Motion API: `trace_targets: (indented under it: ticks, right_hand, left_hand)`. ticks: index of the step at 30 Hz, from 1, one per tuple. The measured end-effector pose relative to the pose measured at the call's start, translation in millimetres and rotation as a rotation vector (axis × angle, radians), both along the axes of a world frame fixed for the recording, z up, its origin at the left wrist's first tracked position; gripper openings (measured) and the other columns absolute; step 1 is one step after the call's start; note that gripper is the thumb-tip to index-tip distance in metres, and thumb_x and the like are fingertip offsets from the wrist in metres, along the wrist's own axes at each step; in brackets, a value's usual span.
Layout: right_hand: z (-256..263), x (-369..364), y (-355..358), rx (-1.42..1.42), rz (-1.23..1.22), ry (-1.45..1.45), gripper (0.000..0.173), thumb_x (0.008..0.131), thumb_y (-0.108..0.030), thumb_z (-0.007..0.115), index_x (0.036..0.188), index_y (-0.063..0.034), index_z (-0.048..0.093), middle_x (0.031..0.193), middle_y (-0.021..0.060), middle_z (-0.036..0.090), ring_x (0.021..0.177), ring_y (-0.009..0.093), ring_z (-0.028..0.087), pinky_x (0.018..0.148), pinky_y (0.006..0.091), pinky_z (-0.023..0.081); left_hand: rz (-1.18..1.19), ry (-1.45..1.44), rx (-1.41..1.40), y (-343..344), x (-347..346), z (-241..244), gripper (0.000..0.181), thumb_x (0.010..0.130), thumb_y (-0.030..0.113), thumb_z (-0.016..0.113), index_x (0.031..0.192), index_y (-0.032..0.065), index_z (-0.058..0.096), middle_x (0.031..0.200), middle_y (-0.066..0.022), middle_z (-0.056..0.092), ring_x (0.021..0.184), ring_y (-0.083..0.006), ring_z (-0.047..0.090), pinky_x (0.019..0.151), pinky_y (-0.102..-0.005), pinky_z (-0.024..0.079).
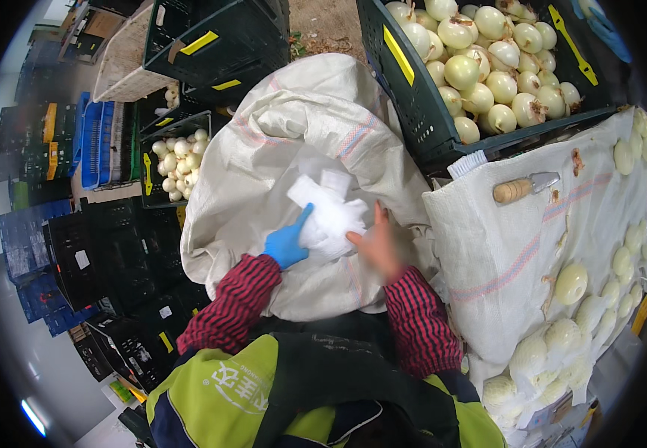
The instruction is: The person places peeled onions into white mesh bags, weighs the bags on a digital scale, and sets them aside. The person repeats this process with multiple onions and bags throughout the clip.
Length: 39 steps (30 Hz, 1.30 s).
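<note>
A loose bundle of folded white netting (331,218) lies inside a large white woven sack (228,185), its mouth spread wide. My left hand (288,243), in a blue glove, rests at the bundle's left side with the index finger stretched along it. On the other side is my right hand (380,246), bare and partly blurred. Its index finger points up and its thumb reaches the bundle's right edge. Thumb and index finger are apart on both hands; the remaining fingers are largely hidden.
A dark crate of peeled onions (407,112) stands at the upper right. A wooden-handled knife (525,187) and a loose onion (571,284) lie on a sack-covered surface, near netted onions (530,358). Stacked crates (127,252) line the left. Another person's blue glove (606,33) shows top right.
</note>
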State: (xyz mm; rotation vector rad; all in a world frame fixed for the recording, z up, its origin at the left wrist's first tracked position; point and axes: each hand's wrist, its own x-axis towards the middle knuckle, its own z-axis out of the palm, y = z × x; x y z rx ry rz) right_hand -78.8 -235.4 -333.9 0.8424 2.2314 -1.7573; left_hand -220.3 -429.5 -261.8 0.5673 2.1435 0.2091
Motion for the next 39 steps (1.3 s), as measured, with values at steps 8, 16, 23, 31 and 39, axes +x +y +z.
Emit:
trace_targets:
  ticks: [8, 16, 23, 31, 39]
  right_hand:
    - [86.4, -51.0, -46.7, -0.484, 0.019, 0.456, 0.092, 0.067, -0.029, 0.084, 0.143, -0.0078, 0.035, 0.142, 0.0231, 0.037, 0.134, 0.039, 0.033, 0.111, 0.0427, 0.029]
    - [194.2, -45.4, -38.8, 0.078, -0.048, 0.722, 0.091, 0.064, -0.026, 0.084, 0.142, -0.0105, 0.039, 0.138, 0.0301, 0.037, 0.126, 0.048, 0.037, 0.107, 0.0489, 0.032]
    - [291.3, -10.5, 26.6, 0.162, 0.095, 0.980, 0.105, 0.066, -0.039, 0.083, 0.148, -0.0043, 0.027, 0.147, 0.0306, 0.026, 0.134, 0.046, 0.030, 0.109, 0.0472, 0.029]
    - [361.1, 134.3, 143.8, 0.700, -0.332, 0.935, 0.118, 0.062, -0.051, 0.083, 0.149, -0.0018, 0.020, 0.152, 0.0270, 0.014, 0.140, 0.043, 0.020, 0.111, 0.0496, 0.023]
    - [403.0, 278.2, 199.6, 1.061, -1.042, 0.765, 0.088, 0.069, -0.028, 0.083, 0.141, -0.0047, 0.037, 0.129, 0.0241, 0.043, 0.117, 0.041, 0.047, 0.097, 0.0447, 0.042]
  left_hand:
    - [0.328, -0.080, 0.617, -36.3, -19.1, 54.3, 0.105, 0.064, 0.017, 0.080, 0.151, 0.0091, 0.021, 0.134, -0.0181, 0.052, 0.127, -0.0313, 0.049, 0.108, -0.0379, 0.038]
    - [0.570, -0.224, 0.784, -31.3, -3.5, 38.6, 0.076, 0.073, 0.008, 0.075, 0.140, 0.0015, 0.038, 0.126, -0.0165, 0.055, 0.117, -0.0314, 0.055, 0.101, -0.0415, 0.045]
    - [0.492, -0.255, 0.869, 7.7, -28.1, 124.0, 0.072, 0.074, 0.005, 0.073, 0.138, 0.0015, 0.040, 0.124, -0.0165, 0.056, 0.115, -0.0310, 0.056, 0.099, -0.0416, 0.046]
    - [0.198, -0.795, 1.196, 226.9, 73.6, 222.7, 0.068, 0.074, 0.002, 0.071, 0.135, 0.0015, 0.042, 0.123, -0.0165, 0.056, 0.113, -0.0306, 0.057, 0.097, -0.0416, 0.048]
    - [0.005, -1.374, 1.242, 433.6, 292.2, 258.9, 0.064, 0.075, -0.001, 0.070, 0.133, 0.0015, 0.043, 0.121, -0.0165, 0.057, 0.111, -0.0301, 0.058, 0.096, -0.0417, 0.049]
